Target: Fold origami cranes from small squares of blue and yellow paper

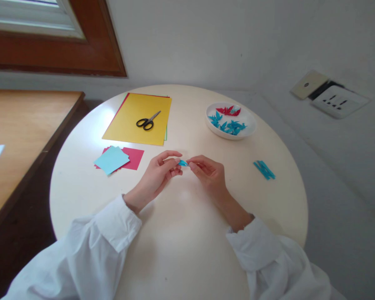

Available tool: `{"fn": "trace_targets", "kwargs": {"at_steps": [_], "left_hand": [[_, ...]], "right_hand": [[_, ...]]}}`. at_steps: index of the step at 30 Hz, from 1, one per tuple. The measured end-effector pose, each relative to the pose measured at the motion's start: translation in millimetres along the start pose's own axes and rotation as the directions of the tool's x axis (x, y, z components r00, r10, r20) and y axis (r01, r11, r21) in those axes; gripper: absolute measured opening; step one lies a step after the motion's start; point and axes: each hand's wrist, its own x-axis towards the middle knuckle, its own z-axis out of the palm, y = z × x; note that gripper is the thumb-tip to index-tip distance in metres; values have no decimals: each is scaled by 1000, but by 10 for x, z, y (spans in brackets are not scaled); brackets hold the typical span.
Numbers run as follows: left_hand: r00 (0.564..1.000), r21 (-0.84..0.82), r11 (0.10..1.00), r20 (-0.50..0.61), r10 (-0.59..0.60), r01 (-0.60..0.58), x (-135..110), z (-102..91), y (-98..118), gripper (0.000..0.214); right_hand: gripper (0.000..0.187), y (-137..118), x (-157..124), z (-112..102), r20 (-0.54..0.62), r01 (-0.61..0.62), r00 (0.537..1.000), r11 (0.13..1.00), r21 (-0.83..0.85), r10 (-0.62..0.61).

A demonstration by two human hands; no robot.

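Note:
A tiny folded piece of blue paper (183,163) is pinched between both of my hands above the middle of the round cream table (181,233). My left hand (161,171) grips its left end with thumb and fingertips closed. My right hand (208,171) pinches its right end, fingers curled. Both arms wear white sleeves.
A white bowl (248,129) with several small blue and red folded paper pieces sits at the back right. Blue paper strips (264,170) lie to the right. Black scissors (148,121) rest on yellow sheets (131,125). A light blue square (111,159) lies over red paper (135,158). A wooden desk (21,133) stands left.

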Motion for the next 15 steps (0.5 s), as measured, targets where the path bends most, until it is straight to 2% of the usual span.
{"fn": "trace_targets", "kwargs": {"at_steps": [9, 15], "left_hand": [[1000, -13, 1000, 11, 16, -16, 3, 15, 6, 18], [1000, -11, 1000, 23, 3, -3, 5, 6, 2, 19]], "right_hand": [[10, 7, -9, 16, -20, 12, 1000, 1000, 10, -11], [11, 7, 3, 16, -30, -38, 999, 999, 38, 39]]}}
